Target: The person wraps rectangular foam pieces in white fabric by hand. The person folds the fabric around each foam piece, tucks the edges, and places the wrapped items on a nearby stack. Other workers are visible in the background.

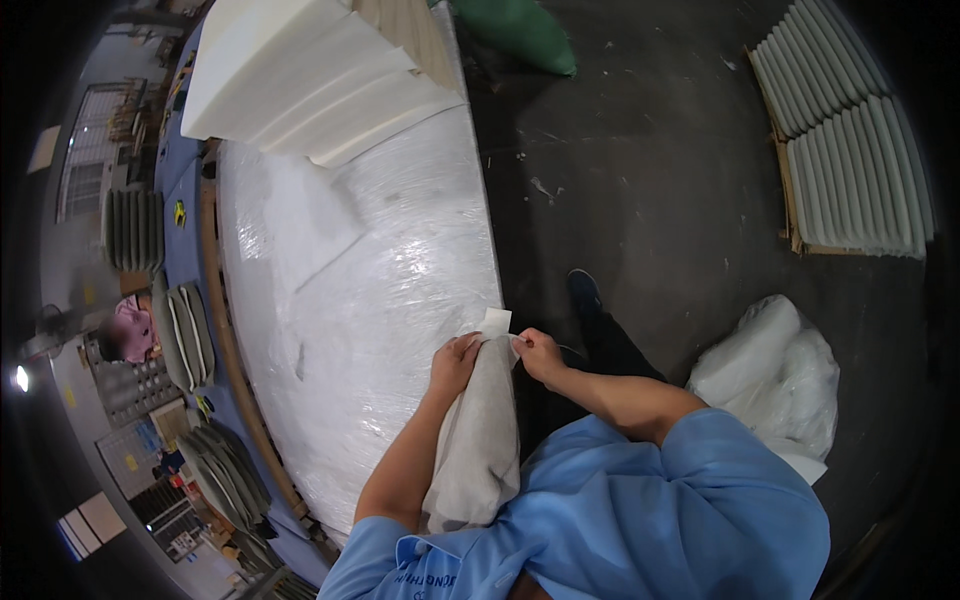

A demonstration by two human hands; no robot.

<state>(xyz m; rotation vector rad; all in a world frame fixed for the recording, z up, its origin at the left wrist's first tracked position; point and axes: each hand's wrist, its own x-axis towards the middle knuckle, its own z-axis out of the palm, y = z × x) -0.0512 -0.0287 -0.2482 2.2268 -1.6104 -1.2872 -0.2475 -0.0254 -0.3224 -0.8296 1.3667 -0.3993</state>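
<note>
- Both hands are up at the right edge of the big table (300, 260), the one wrapped in clear plastic film.
- Left hand (455, 362) is closed around the top of a grey fabric cover (478, 440), fingers bunched on the cloth just over the table's edge.
- Right hand (537, 352) sits just beside it, pinching the same top end of the cover from the other side; thumb and fingers are together on the cloth.
- Between and just above the two hands, a small white tag (496, 322) sticks up from the cover's top end, right at the table's edge.
- The cover hangs down from the hands along the person's front, against the blue shirt (640, 520), its lower end bunched near the left forearm.
- Whether the cover has anything inside it, I cannot tell from here.
- At the far end of the table, a stack of white foam slabs (310, 75) lies fanned out, near the far right corner.
- Off the table's right edge, on the dark floor (650, 170), a bundle of white padding in clear plastic (775, 375) sits near the person's right elbow.
- Further out on the floor, rows of pale cushions (850, 140) stand on edge on a wooden pallet.
- A green sack (520, 32) lies on the floor past the table's far end.
- Beyond the table's left edge, more grey cushions (185, 330) are stacked, and another person in pink (135, 330) is beside them.
</note>
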